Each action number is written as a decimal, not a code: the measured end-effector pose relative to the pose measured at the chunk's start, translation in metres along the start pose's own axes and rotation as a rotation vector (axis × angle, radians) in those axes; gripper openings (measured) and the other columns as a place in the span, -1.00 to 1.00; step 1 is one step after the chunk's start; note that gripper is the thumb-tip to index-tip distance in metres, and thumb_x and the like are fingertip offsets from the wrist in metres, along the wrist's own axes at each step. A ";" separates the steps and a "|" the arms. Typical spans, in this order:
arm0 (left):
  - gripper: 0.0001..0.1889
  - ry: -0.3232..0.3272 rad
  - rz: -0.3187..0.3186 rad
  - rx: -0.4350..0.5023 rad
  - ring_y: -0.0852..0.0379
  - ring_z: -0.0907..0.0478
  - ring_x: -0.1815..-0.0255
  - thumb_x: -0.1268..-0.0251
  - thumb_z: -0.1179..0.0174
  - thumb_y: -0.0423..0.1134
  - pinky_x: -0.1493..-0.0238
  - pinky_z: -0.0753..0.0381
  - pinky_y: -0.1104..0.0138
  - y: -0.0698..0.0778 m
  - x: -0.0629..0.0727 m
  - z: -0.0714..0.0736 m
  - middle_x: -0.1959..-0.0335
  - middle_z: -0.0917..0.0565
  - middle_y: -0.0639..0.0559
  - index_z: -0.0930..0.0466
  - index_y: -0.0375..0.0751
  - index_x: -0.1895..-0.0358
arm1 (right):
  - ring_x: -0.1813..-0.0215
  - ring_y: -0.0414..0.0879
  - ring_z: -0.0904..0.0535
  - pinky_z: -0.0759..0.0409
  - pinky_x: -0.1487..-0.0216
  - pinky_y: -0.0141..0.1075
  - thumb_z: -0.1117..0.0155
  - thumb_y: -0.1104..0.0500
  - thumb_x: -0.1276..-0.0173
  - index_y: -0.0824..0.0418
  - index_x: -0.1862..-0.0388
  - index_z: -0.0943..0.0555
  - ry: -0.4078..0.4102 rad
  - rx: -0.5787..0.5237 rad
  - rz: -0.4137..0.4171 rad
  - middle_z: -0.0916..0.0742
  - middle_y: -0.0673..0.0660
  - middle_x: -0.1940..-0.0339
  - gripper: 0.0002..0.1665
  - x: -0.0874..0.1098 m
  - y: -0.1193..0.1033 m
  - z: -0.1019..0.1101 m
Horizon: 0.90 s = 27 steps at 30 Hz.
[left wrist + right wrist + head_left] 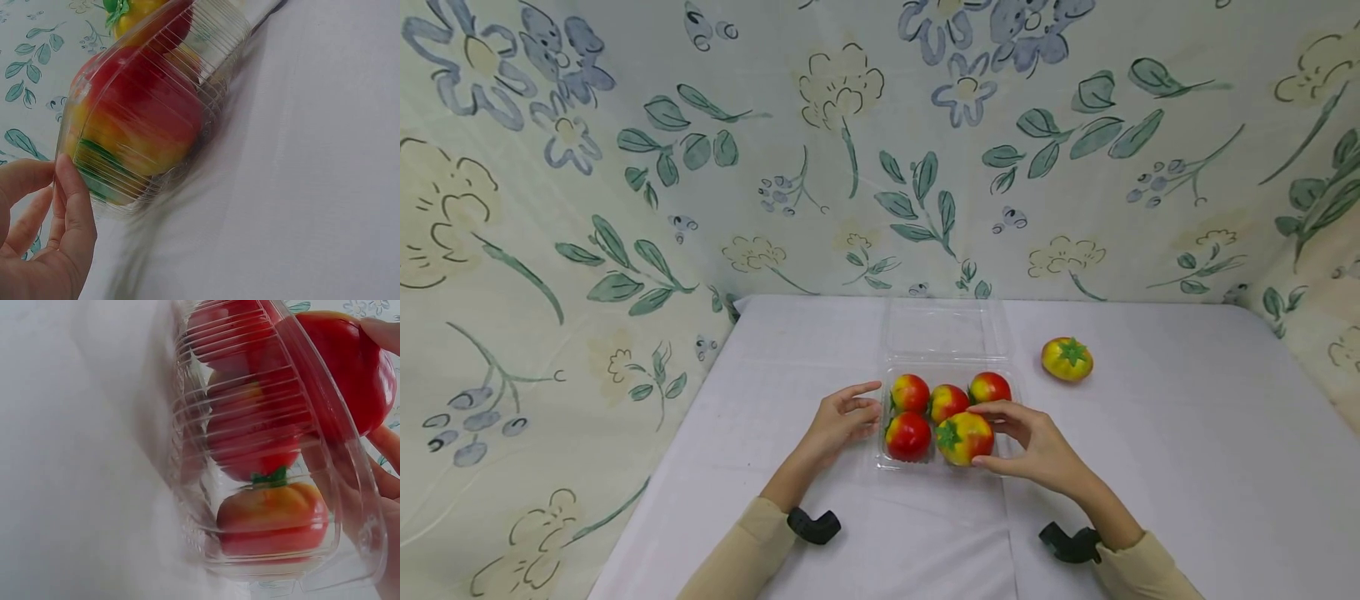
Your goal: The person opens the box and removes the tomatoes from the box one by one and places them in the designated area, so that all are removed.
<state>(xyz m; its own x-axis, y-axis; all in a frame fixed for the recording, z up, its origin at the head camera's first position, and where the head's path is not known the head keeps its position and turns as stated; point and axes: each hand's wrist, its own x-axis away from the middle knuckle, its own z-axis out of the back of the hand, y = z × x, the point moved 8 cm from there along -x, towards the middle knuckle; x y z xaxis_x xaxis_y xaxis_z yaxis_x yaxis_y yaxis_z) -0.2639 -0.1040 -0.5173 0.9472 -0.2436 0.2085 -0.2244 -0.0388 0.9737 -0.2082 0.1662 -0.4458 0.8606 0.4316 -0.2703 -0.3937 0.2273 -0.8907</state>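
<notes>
On the white-covered desk (1195, 425), our left hand (842, 427) pinches the clear box (943, 360) while our right hand (1036, 448) holds a red-yellow tomato (966, 442) over it. We seem mid-packing; next calls for settling it, then fetching the loose tomato (1067, 362) beyond our right hand.

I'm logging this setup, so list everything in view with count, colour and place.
Sheet: one, white, underneath
Box: one, clear, mid-sheet
Lid: one, clear, open at the box's far side
Packed tomatoes: four, red and yellow, inside the box
Held tomato: one, yellow and red, over the box's near right
Loose tomato: one, yellow and red, right of the box
Flowered curtain: one, pale, behind and alongside
Wrist pieces: two, black, at the wrists
Sleeves: two, beige, bottom edge
Left hand: one, at the box's left rim
Right hand: one, gripping the held tomato
</notes>
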 end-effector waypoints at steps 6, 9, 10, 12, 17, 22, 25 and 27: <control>-0.52 0.003 0.002 0.002 0.07 -0.68 0.25 -0.35 -0.29 -0.33 0.10 -0.71 0.24 0.000 0.000 0.000 0.11 -0.63 -0.14 -0.51 -0.21 -0.33 | -0.11 -0.18 -0.59 -0.57 -0.15 -0.38 -0.61 0.33 -0.05 0.26 -0.19 -0.55 0.002 -0.017 0.005 -0.64 0.18 -0.15 -0.31 0.001 0.001 0.002; -0.52 0.000 -0.006 0.011 0.08 -0.67 0.26 -0.35 -0.29 -0.34 0.11 -0.72 0.25 0.001 0.000 0.000 0.12 -0.63 -0.15 -0.51 -0.22 -0.32 | -0.12 -0.18 -0.59 -0.57 -0.15 -0.38 -0.61 0.34 -0.05 0.27 -0.19 -0.54 0.003 -0.029 0.005 -0.64 0.20 -0.14 -0.30 0.002 0.000 0.002; -0.52 -0.001 -0.009 0.017 0.09 -0.67 0.27 -0.35 -0.29 -0.35 0.12 -0.72 0.26 0.001 0.001 -0.001 0.12 -0.63 -0.15 -0.51 -0.22 -0.32 | -0.12 -0.18 -0.59 -0.57 -0.15 -0.38 -0.61 0.35 -0.05 0.28 -0.19 -0.54 0.002 -0.035 0.006 -0.63 0.21 -0.14 -0.30 0.002 0.000 0.002; -0.52 -0.008 -0.018 0.027 0.10 -0.66 0.28 -0.36 -0.28 -0.37 0.12 -0.72 0.27 0.003 0.001 -0.002 0.12 -0.63 -0.15 -0.50 -0.26 -0.33 | -0.12 -0.19 -0.58 -0.57 -0.15 -0.38 -0.60 0.36 -0.04 0.29 -0.19 -0.53 0.003 -0.046 0.005 -0.63 0.23 -0.14 -0.30 0.002 0.000 0.003; -0.53 -0.007 -0.020 0.038 0.11 -0.65 0.30 -0.36 -0.27 -0.40 0.15 -0.72 0.29 0.004 0.002 -0.003 0.13 -0.63 -0.14 -0.50 -0.27 -0.32 | -0.12 -0.20 -0.58 -0.57 -0.15 -0.39 -0.60 0.36 -0.05 0.30 -0.18 -0.53 0.007 -0.055 -0.003 -0.62 0.24 -0.14 -0.31 0.004 0.000 0.003; -0.53 -0.002 -0.015 0.033 0.10 -0.65 0.30 -0.36 -0.27 -0.40 0.14 -0.72 0.29 0.004 0.002 -0.003 0.13 -0.63 -0.14 -0.50 -0.26 -0.33 | -0.11 -0.18 -0.58 -0.57 -0.15 -0.38 -0.59 0.38 -0.05 0.30 -0.19 -0.53 0.006 -0.069 0.002 -0.62 0.24 -0.14 -0.31 0.005 0.001 0.004; -0.52 -0.003 -0.015 0.033 0.10 -0.65 0.29 -0.35 -0.27 -0.39 0.14 -0.72 0.29 0.003 0.001 -0.003 0.12 -0.63 -0.14 -0.50 -0.26 -0.33 | -0.11 -0.17 -0.58 -0.58 -0.14 -0.38 -0.57 0.41 -0.05 0.32 -0.20 -0.51 -0.001 -0.089 0.017 -0.61 0.27 -0.14 -0.30 0.005 0.000 0.005; -0.52 -0.005 -0.015 0.033 0.10 -0.65 0.29 -0.36 -0.27 -0.39 0.14 -0.72 0.29 0.003 0.001 -0.003 0.12 -0.63 -0.14 -0.49 -0.27 -0.33 | -0.12 -0.16 -0.58 -0.59 -0.14 -0.37 -0.56 0.43 -0.05 0.35 -0.20 -0.50 -0.004 -0.104 0.034 -0.60 0.30 -0.14 -0.30 0.005 -0.002 0.005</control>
<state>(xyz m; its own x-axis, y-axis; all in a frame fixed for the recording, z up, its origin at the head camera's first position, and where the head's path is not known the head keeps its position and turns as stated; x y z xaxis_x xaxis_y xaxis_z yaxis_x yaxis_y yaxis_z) -0.2629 -0.1019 -0.5139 0.9495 -0.2471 0.1933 -0.2175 -0.0744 0.9732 -0.2049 0.1728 -0.4439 0.8460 0.4413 -0.2993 -0.3864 0.1207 -0.9144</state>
